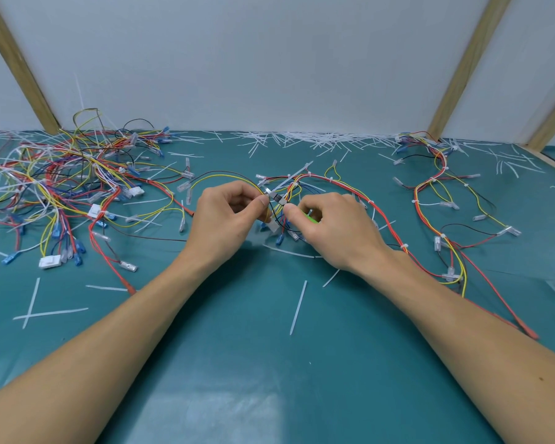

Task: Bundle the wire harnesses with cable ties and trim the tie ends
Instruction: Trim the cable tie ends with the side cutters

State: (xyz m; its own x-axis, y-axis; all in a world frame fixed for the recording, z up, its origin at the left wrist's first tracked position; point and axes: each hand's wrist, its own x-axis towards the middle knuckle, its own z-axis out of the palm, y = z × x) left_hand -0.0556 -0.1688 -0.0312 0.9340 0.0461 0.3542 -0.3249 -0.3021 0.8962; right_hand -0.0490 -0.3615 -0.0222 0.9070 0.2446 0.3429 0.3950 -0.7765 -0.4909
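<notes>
A wire harness [350, 190] of red, yellow, blue and black wires lies across the middle of the green mat, with several white ties along it. My left hand [228, 219] pinches the wire bundle near its left end. My right hand [330, 229] grips a green-handled cutter [311, 217], mostly hidden in the palm, whose metal jaws [277, 197] sit at a white cable tie [293, 176]. The tie's long tail sticks up and to the right. Both hands meet just above the mat, fingertips almost touching.
A tangled heap of loose harnesses [68, 187] fills the left side. Another tied harness [442, 200] lies at the right. Cut tie ends [318, 139] litter the back edge, and several loose ties [298, 307] lie on the near mat. Wooden posts [462, 68] frame the white wall.
</notes>
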